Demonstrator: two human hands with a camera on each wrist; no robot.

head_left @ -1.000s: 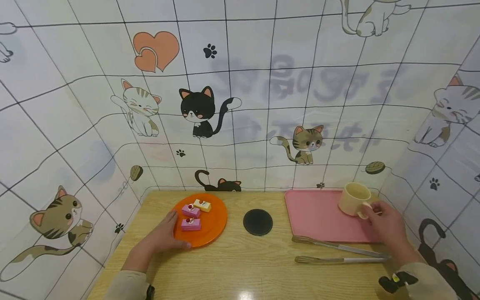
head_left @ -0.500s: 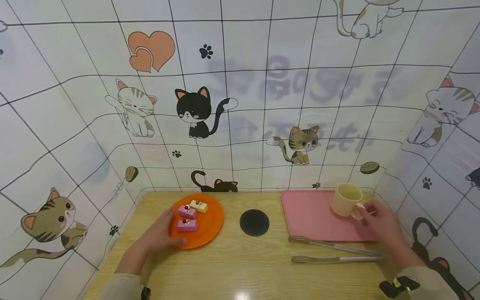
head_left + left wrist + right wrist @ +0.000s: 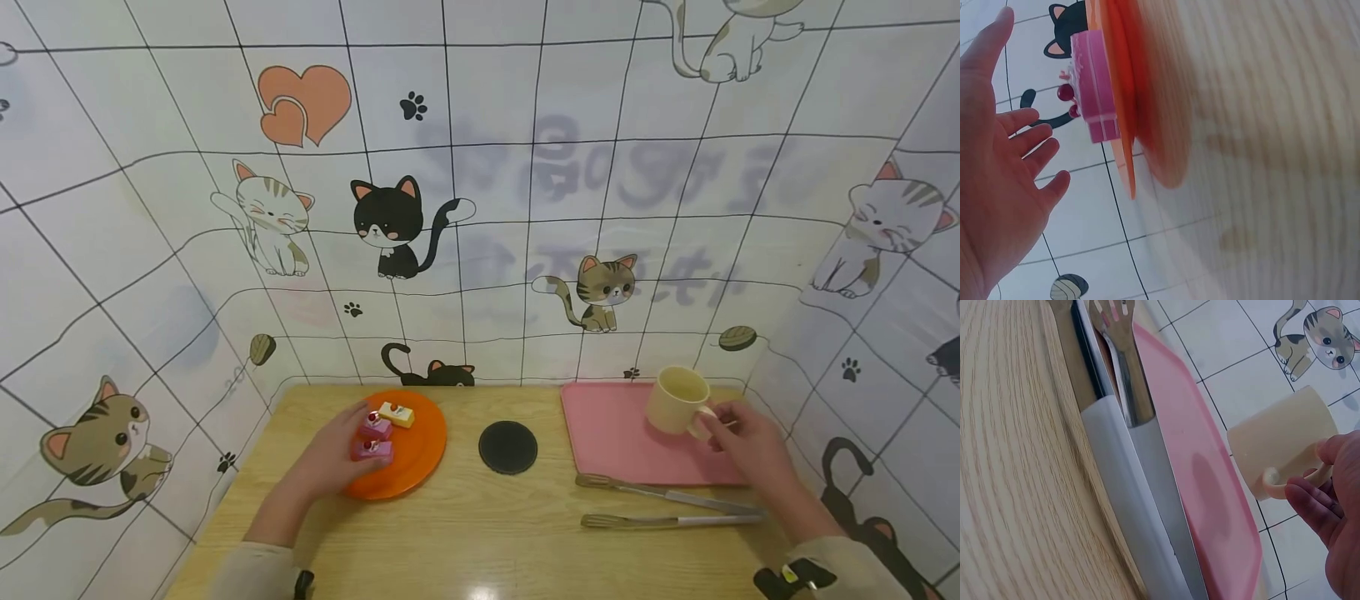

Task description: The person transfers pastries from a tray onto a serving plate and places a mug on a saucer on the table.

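Observation:
My right hand (image 3: 750,437) pinches the handle of a pale yellow mug (image 3: 675,402). In the right wrist view the mug (image 3: 1282,440) hangs upright above the pink tray (image 3: 611,437), with a gap and a shadow below. My left hand (image 3: 333,450) hovers over the left side of the orange plate (image 3: 420,467), fingers spread and loosely extended. On that plate sit two pink toy cake slices (image 3: 375,427) and a yellow cake slice (image 3: 397,414). The left wrist view shows the left hand (image 3: 1004,169) apart from the pink cake slice (image 3: 1094,87), holding nothing.
A round black coaster (image 3: 508,447) lies between plate and tray. Two metal utensils with white handles, a slotted one (image 3: 652,490) and a whisk-like one (image 3: 652,522), lie in front of the tray. A cat-patterned wall covering (image 3: 495,333) encloses the table (image 3: 450,542).
My left hand has left the plate's rim and moved right and up over the pink cakes. The right hand has shifted the mug a little left above the tray.

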